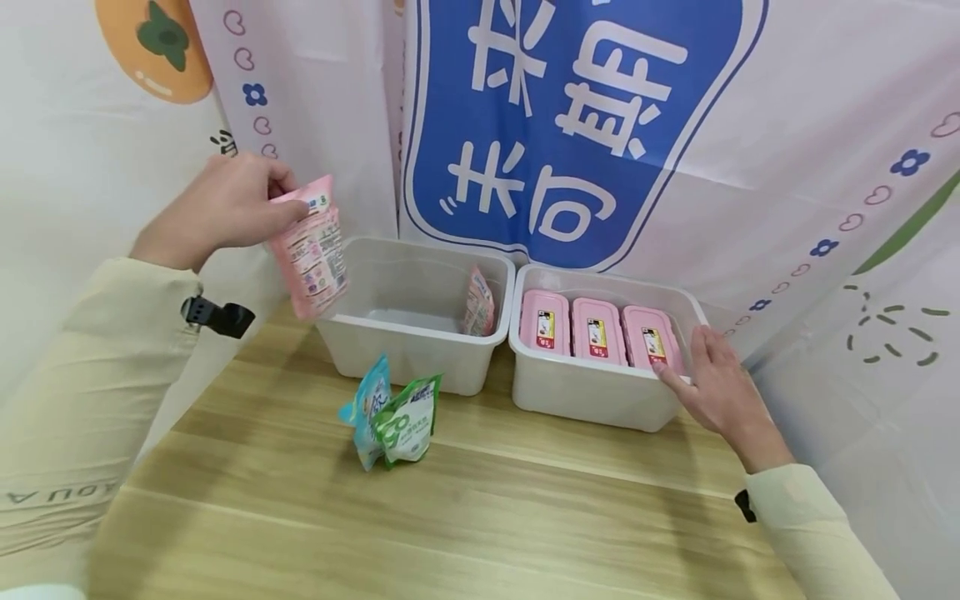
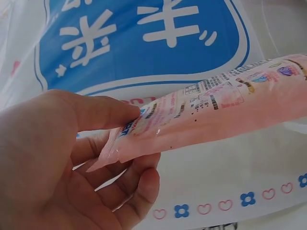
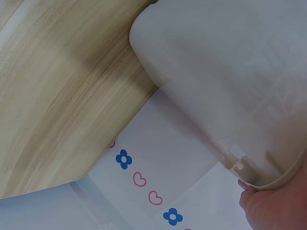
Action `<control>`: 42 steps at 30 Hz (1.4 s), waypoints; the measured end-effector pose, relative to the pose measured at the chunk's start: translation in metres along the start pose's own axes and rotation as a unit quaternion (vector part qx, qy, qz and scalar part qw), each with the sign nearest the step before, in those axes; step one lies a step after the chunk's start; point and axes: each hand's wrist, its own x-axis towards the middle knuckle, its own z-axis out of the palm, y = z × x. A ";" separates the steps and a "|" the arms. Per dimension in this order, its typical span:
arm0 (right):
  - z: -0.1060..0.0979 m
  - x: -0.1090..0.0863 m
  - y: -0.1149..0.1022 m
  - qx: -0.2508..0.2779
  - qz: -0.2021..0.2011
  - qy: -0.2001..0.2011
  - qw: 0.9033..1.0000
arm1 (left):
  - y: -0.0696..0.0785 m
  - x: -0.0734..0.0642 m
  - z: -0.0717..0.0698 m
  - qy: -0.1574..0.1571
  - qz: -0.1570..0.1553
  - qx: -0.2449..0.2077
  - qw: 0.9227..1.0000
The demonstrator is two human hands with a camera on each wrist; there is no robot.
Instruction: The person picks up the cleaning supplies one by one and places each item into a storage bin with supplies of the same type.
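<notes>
My left hand pinches a pink printed pouch by its top edge, thumb on the printed face. The pouch hangs at the left end of the left white bin; in the left wrist view this pouch stretches off to the right. Inside that bin, another pink pouch leans at the right end. My right hand rests on the front right corner of the right white bin, its thumb reaching over the rim by a pink-lidded box.
Two more pink-lidded boxes stand beside the first in the right bin. In front of the left bin, a blue pouch and a green-white pouch stand together on the wooden table. A printed cloth hangs behind the bins.
</notes>
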 end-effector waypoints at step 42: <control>0.001 0.002 0.001 0.005 0.012 0.002 1.000 | -0.012 0.047 0.072 -0.023 -0.012 -0.073 0.997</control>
